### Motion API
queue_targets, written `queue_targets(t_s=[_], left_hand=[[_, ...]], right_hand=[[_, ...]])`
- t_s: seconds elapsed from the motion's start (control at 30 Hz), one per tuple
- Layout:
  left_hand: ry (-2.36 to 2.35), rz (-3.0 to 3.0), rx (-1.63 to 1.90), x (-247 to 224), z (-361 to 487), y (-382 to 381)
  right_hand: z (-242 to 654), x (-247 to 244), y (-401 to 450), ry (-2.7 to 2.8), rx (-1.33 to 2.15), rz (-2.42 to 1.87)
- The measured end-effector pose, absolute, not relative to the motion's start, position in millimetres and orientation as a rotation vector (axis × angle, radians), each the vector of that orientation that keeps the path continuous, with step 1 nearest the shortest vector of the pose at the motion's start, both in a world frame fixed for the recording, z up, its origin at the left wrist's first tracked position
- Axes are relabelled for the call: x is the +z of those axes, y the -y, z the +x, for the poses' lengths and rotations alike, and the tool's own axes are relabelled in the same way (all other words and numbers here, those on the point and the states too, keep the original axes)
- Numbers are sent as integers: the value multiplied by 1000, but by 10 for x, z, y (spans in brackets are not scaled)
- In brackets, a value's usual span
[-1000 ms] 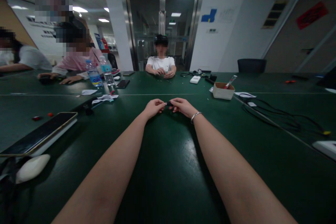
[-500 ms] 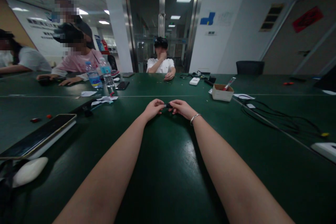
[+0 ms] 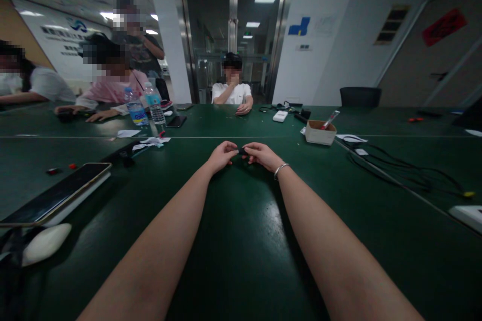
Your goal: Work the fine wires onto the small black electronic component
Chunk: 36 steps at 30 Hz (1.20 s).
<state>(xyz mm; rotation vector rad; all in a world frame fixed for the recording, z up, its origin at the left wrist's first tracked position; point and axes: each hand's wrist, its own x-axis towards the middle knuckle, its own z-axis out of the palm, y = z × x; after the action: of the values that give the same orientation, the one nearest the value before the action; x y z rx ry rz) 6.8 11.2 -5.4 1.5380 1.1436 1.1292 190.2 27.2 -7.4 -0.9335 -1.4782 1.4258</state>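
Observation:
A small dark object point(image 3: 241, 151), black with a lighter end toward the left, is pinched between my two hands; its kind is too small to make out. My left hand point(image 3: 222, 156) closes thumb and fingers on its left end. On the other end, my right hand point(image 3: 264, 157) grips with thumb and index finger, the other fingers curled below. A silver bracelet point(image 3: 279, 171) circles my right wrist. Both hands are just above or on the dark green table point(image 3: 233, 241); I cannot tell which.
On the left are a phone on a white box point(image 3: 71, 195), a white rounded object point(image 3: 47, 245), crumpled paper point(image 3: 150, 144) and two water bottles point(image 3: 136, 110). To the right, a small cardboard box point(image 3: 320, 133) holds a pen-like item, beside black cables point(image 3: 395, 160). Several people sit or stand beyond.
My hands keep their hold on the small dark object, almost unmoved. At the back left, the standing person has shifted to the right. The view has shifted very slightly.

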Motion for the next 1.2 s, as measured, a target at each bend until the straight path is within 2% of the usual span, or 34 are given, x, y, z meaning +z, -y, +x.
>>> queue_targets(t_s=[1.2], left_hand=[[-1106, 1644, 1103, -80, 64, -105]], right_hand=[[1903, -82, -282, 1510, 1384, -934]])
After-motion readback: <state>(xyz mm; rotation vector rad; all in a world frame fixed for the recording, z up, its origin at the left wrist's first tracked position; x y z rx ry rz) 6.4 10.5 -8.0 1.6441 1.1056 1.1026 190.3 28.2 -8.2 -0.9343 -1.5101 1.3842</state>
